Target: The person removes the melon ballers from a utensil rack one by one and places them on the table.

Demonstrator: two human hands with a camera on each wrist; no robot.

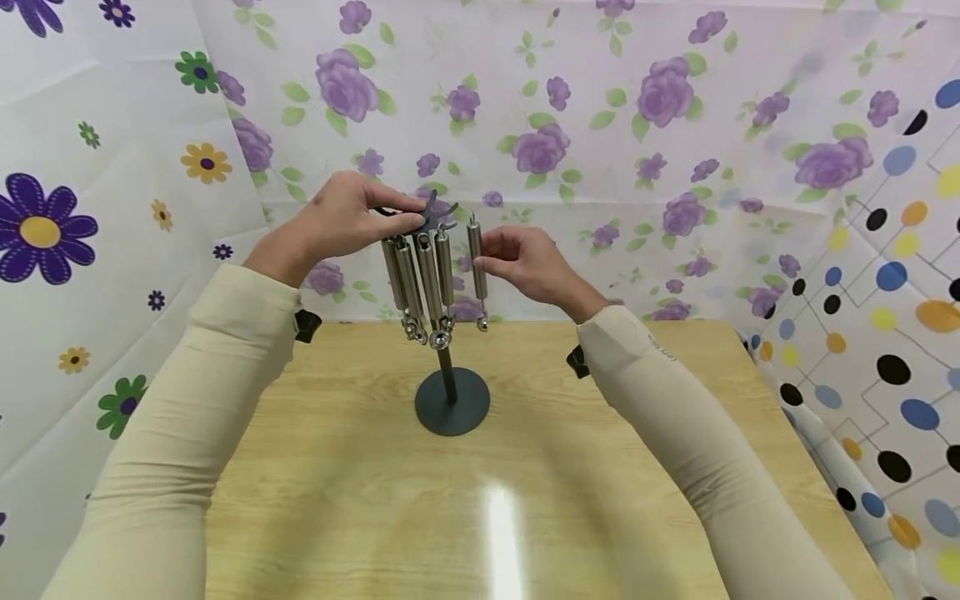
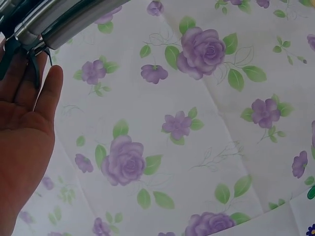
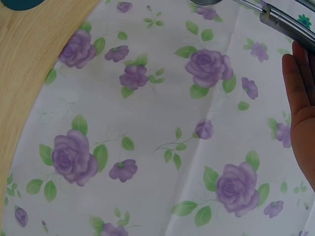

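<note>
A dark stand point(image 1: 450, 403) with a round base carries several steel-handled utensils point(image 1: 426, 279) hanging from hooks around its top. My left hand point(image 1: 348, 215) pinches the hooked top point(image 1: 432, 218) of the stand between thumb and fingers. In the left wrist view, hooks and steel handles point(image 2: 74, 22) cross in front of the fingers of that hand point(image 2: 22, 132). Just right of the hanging group, my right hand point(image 1: 525, 257) pinches one steel-handled utensil point(image 1: 474, 242) by its handle. It hangs upright with a small shiny head at the bottom, too small to name exactly.
The stand is on a wood-grain table point(image 1: 360, 475), near its back edge. Behind it hangs a cloth with purple flowers point(image 1: 540, 150). Patterned sheets close off the left side point(image 1: 90, 275) and the right side point(image 1: 885, 333).
</note>
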